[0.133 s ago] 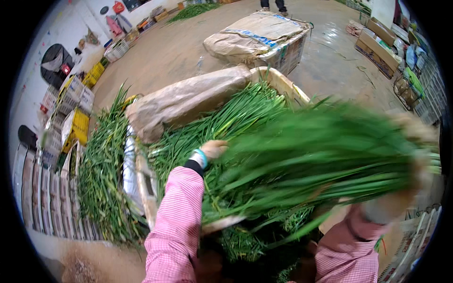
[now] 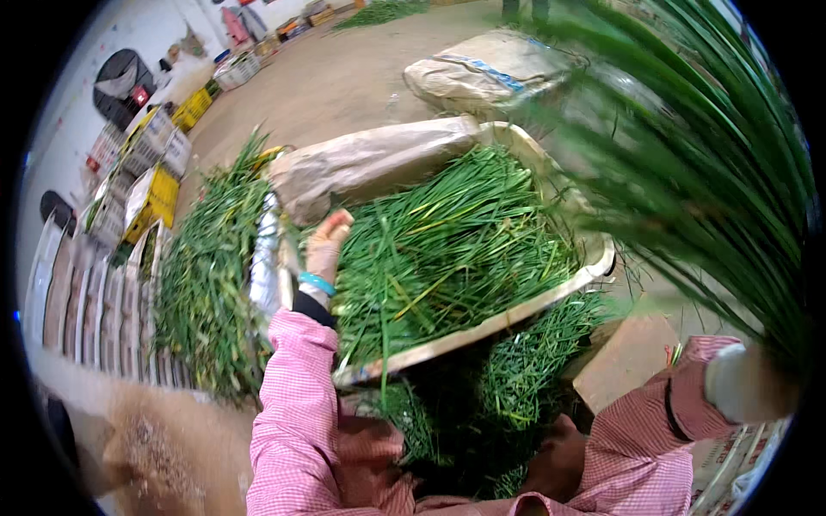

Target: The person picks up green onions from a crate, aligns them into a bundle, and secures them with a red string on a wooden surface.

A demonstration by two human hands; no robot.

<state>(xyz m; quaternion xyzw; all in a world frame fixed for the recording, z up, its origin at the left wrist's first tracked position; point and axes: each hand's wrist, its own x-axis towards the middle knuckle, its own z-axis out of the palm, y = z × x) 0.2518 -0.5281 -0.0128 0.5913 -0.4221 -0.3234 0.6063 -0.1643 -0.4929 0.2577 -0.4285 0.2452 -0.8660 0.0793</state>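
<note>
In my right hand (image 2: 761,378), blurred at the right edge, a big bunch of long green chive-like leaves (image 2: 714,163) is held by its base and fans upward. My left hand (image 2: 327,239), with a blue band at the wrist, is closed above the left side of a pale tub (image 2: 482,331). Whether anything lies between its fingers is hidden. Many of the same long leaves (image 2: 456,232) fill the tub, mostly lying side by side. A rolled, whitish sack cloth (image 2: 370,163) rests along the tub's far rim.
Left of the tub is a heap of loose leaves (image 2: 211,284), beside a slatted grey rack (image 2: 112,318). More cut leaves (image 2: 542,361) lie below the near rim, next to a cardboard box (image 2: 624,357). Beyond stands a cloth-covered crate (image 2: 490,64); yellow crates (image 2: 153,202) line the left wall.
The bunch in my right hand has swung up and right off the tub, uncovering the leaves inside. My left hand has moved left and slightly away, apart from the bunch.
</note>
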